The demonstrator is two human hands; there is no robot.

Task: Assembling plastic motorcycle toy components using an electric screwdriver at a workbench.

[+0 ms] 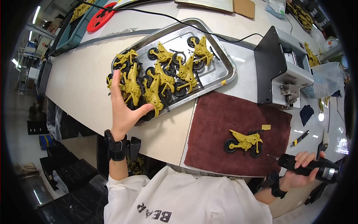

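My left hand (126, 112) is at the near left corner of a metal tray (228, 56), thumb and fingers spread wide. Yellow toy motorcycles (131, 86) with black wheels crowd the tray there, and the hand reaches around the nearest ones without closing on any. Whether its fingertips touch them I cannot tell. On a dark red cloth (212, 123) lies one more toy motorcycle (244, 142), on its side, with a small yellow piece (266, 127) by its handlebar. My right hand (300, 173) grips a black electric screwdriver (289, 162), its thin bit pointing left toward that motorcycle.
A black and grey bench machine (278, 71) stands behind the cloth at the right. A black cable (156, 15) runs over the tray's far side. Beyond are a red plate (100, 18) and a teal crate (72, 35). A pen-like tool (299, 139) lies right of the cloth.
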